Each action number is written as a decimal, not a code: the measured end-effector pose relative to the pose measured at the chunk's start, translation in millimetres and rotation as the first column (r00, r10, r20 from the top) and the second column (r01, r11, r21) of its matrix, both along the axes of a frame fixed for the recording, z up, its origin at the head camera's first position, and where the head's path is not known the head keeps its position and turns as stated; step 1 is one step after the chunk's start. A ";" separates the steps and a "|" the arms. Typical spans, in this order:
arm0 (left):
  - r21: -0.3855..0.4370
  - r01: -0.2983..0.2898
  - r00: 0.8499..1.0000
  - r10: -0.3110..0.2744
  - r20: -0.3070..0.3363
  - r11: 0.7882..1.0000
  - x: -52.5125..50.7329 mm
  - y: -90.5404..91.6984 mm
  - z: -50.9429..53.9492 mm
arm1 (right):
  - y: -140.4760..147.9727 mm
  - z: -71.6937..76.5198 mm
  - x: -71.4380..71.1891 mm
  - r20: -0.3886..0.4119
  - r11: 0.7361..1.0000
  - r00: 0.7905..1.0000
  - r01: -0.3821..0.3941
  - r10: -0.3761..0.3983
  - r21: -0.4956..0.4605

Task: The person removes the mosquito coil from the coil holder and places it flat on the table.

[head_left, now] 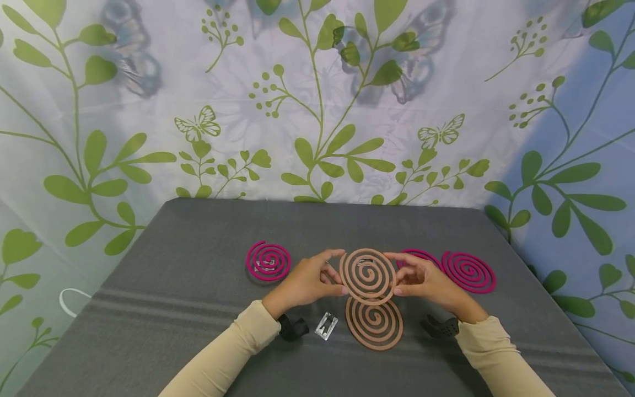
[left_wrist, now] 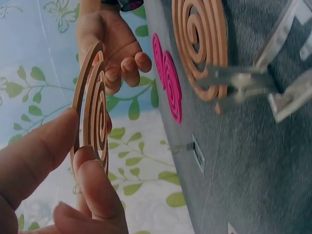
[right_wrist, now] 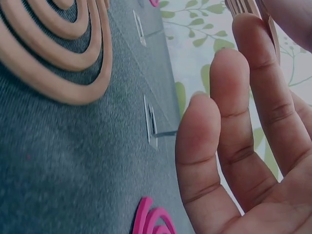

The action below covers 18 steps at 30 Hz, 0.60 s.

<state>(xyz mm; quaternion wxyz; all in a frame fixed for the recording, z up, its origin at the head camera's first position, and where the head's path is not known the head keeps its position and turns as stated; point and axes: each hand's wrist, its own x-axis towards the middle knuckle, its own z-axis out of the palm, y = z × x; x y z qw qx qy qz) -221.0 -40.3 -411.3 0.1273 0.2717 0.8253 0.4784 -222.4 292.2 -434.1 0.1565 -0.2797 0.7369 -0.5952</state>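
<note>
Both hands hold up a tan mosquito coil (head_left: 369, 271) above the table. My left hand (head_left: 310, 279) pinches its left edge between thumb and fingers. My right hand (head_left: 430, 284) pinches the opposite edge, and its other fingers are bent in the right wrist view. Edge-on in the left wrist view, the held coil (left_wrist: 101, 117) shows two layers or turns close together; I cannot tell which. Below it, another tan mosquito coil (head_left: 375, 320) lies on the table. A small metal coil stand (head_left: 326, 326) is just left of that coil.
A pink coil (head_left: 269, 258) is at the left with a metal stand beneath it. Two more pink coils lie right, one (head_left: 468, 268) in full view, the other (head_left: 421, 253) partly behind my right hand. Another metal stand (right_wrist: 151, 122) is farther back. A patterned curtain (head_left: 317, 110) hangs behind the grey table (head_left: 208, 231).
</note>
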 end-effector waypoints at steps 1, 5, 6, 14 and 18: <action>-0.002 0.003 1.000 -0.003 -0.003 1.000 0.9 1.0 -0.5 | 1.2 0.6 1.1 0.004 1.000 1.000 -0.002 0.002 -0.004; -0.003 0.006 1.000 -0.006 -0.007 1.000 4.5 5.1 -2.3 | 6.4 2.0 4.2 0.017 1.000 1.000 -0.006 0.006 -0.008; 0.001 0.009 1.000 -0.009 -0.009 1.000 5.5 6.1 -2.7 | 7.9 2.0 4.8 0.018 1.000 1.000 -0.006 0.007 -0.006; 0.012 0.013 1.000 -0.013 0.004 1.000 14.2 15.0 -4.3 | 21.6 -1.9 9.2 0.004 1.000 1.000 -0.018 0.018 0.021; 0.007 0.009 1.000 -0.009 0.007 1.000 17.6 20.4 -4.6 | 28.4 -3.9 12.0 0.009 1.000 1.000 -0.025 0.025 0.018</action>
